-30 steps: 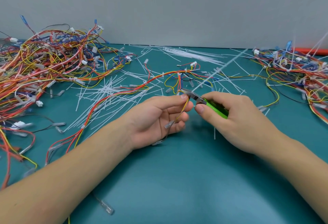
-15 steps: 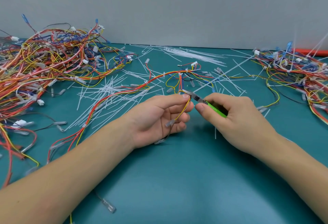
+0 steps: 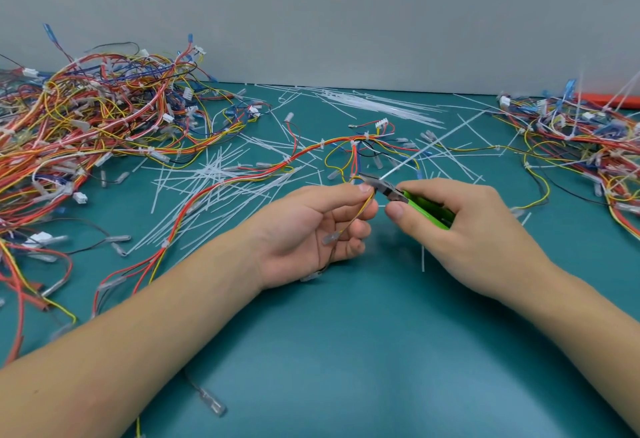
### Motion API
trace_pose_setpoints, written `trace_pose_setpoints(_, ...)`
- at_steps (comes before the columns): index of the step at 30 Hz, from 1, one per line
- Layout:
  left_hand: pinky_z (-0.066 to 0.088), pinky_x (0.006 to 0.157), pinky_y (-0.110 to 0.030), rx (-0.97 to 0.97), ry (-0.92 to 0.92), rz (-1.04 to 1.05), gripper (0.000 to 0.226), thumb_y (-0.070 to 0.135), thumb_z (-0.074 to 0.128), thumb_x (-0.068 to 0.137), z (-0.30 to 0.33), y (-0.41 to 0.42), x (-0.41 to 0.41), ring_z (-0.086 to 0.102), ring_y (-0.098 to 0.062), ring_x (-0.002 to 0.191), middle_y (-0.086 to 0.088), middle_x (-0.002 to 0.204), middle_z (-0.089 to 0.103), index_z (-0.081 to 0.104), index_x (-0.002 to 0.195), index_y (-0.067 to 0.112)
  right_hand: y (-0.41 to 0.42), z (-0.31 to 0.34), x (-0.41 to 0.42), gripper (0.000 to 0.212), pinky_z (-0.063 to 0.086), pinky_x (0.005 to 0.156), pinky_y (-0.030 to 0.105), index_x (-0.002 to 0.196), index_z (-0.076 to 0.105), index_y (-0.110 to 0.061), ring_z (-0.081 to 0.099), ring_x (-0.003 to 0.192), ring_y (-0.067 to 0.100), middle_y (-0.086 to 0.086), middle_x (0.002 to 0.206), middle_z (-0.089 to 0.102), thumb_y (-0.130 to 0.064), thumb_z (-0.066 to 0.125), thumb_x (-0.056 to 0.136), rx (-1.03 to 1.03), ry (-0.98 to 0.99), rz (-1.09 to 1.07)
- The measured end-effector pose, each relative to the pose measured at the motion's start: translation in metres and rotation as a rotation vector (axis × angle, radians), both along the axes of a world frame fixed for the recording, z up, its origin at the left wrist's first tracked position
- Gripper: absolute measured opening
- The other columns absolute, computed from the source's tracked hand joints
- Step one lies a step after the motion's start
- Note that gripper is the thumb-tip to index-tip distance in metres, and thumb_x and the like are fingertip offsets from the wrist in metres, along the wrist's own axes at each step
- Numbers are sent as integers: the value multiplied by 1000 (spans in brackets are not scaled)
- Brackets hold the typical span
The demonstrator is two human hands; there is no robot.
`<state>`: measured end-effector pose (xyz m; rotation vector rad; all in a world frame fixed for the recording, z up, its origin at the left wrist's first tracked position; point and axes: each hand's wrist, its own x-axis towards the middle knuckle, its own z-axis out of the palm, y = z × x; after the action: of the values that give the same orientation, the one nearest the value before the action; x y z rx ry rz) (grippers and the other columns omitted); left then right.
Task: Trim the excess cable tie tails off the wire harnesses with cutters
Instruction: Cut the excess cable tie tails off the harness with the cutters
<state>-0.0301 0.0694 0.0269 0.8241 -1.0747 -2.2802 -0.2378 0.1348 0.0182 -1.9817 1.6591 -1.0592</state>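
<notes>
A red, orange and yellow wire harness (image 3: 242,177) runs from lower left across the teal table to the centre. My left hand (image 3: 311,229) pinches its yellow and grey wires between thumb and forefinger, palm up, a clear terminal hanging over the fingers. My right hand (image 3: 460,226) grips green-handled cutters (image 3: 412,200). Their metal jaws sit right beside my left fingertips, at the base of a long white cable tie tail (image 3: 436,141) that slants up to the right. Whether the jaws are fully closed on the tail is unclear.
A big heap of harnesses (image 3: 79,132) fills the left side and another heap (image 3: 585,153) lies at the right edge. Cut white tie tails (image 3: 214,181) litter the table's middle, and a bundle of unused ties (image 3: 374,105) lies near the back wall.
Both hands have held nearly still. The cutters' jaws stay at the tie by my left fingertips, and the long white tail still stands attached.
</notes>
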Motion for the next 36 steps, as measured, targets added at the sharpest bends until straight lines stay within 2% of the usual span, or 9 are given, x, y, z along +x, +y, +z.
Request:
trace_pose_setpoints(6, 51, 55, -23, -23, 20, -14, 16, 25, 70, 86, -1, -1, -1, 57, -8, 54, 3, 77, 66, 76, 72, 20, -1, 2, 0, 45, 32, 53, 21, 93, 71, -15, 37, 56, 7, 7, 67, 51, -58, 59, 93, 40, -37, 19)
trace_pose_setpoints(10, 51, 57, -23, -57, 26, -62, 18, 27, 68, 90, -1, -1, 0, 57, -9, 57, 5, 76, 64, 73, 74, 22, 0, 4, -1, 40, 33, 52, 21, 92, 67, -26, 41, 54, 7, -3, 62, 51, -65, 57, 92, 43, 40, -21)
trace_pose_setpoints(15, 51, 57, -24, -31, 15, -26, 15, 26, 68, 90, 2, 0, 0, 56, -10, 56, 4, 75, 65, 69, 77, 20, 1, -3, 7, 33, 34, 49, 14, 88, 71, -26, 46, 50, 4, -9, 59, 53, -57, 62, 94, 29, -53, -58)
trace_pose_setpoints(18, 50, 58, -23, -36, 7, -50, 10, 28, 65, 94, 2, -1, 1, 55, -9, 57, 7, 74, 63, 63, 86, 22, 0, 1, 5, 26, 46, 64, 30, 96, 74, -32, 55, 65, 17, 0, 74, 65, -56, 64, 95, 31, -136, -66)
trace_pose_setpoints(20, 51, 60, -24, -47, -2, -65, 11, 29, 64, 96, 1, -1, 1, 55, -9, 59, 8, 75, 63, 62, 88, 23, 0, 4, 2, 25, 46, 72, 39, 98, 73, -32, 58, 74, 28, 8, 79, 66, -56, 63, 96, 28, -178, -50)
trace_pose_setpoints(22, 51, 61, -24, -46, -11, -64, 11, 30, 64, 95, 0, -1, 1, 55, -10, 60, 7, 76, 64, 63, 86, 23, 1, 5, 3, 27, 46, 75, 42, 99, 73, -33, 59, 76, 31, 9, 80, 66, -57, 62, 95, 31, -179, -34)
trace_pose_setpoints(29, 54, 60, -26, 11, 17, -37, 7, 27, 68, 86, 1, -2, 0, 61, -13, 63, 2, 77, 67, 65, 86, 20, 0, 2, 2, 26, 45, 69, 32, 100, 73, -30, 56, 70, 21, 3, 77, 64, -53, 64, 95, 33, -113, -19)
trace_pose_setpoints(32, 55, 59, -27, 19, 38, -8, 10, 23, 68, 82, 1, -1, 0, 66, -17, 65, -2, 80, 70, 67, 88, 16, 1, 0, 2, 34, 44, 61, 28, 98, 72, -20, 53, 63, 17, 5, 71, 62, -53, 63, 97, 30, -32, 30)
trace_pose_setpoints(36, 57, 60, -27, 7, 40, -3, 10, 23, 68, 81, 1, -1, 0, 70, -18, 67, -3, 81, 73, 75, 80, 16, 0, -1, 1, 45, 45, 64, 34, 97, 70, -17, 52, 66, 19, 6, 72, 62, -59, 56, 95, 24, -25, 44)
